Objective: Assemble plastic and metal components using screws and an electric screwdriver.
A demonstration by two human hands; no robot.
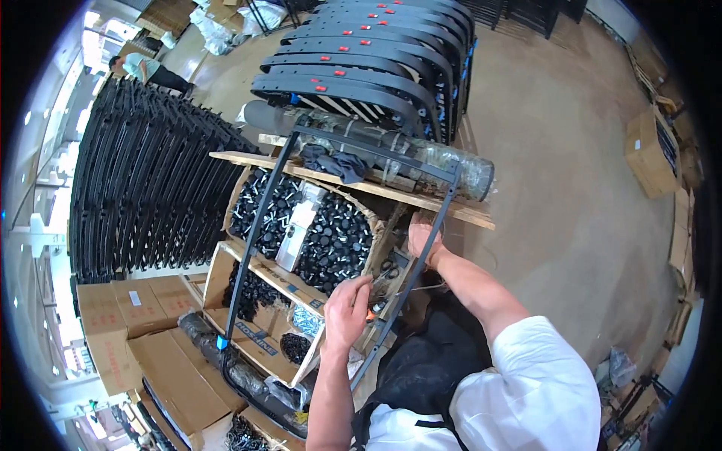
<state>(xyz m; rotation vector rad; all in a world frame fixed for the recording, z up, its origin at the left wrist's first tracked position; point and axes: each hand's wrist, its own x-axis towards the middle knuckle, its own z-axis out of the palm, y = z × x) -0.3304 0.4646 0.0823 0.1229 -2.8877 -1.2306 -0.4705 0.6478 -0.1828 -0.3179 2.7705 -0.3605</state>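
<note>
Keep the dark frame (374, 152) steady over the wooden board (472, 216), one corner near the board's right end. Cannot tell grip of right hand (419, 234), partly behind the frame's side, or of curled left hand (346, 314). Avoid snagging knobs (335, 240).

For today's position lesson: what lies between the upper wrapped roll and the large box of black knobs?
Dark cloth and a wooden board, in the head view.
</note>
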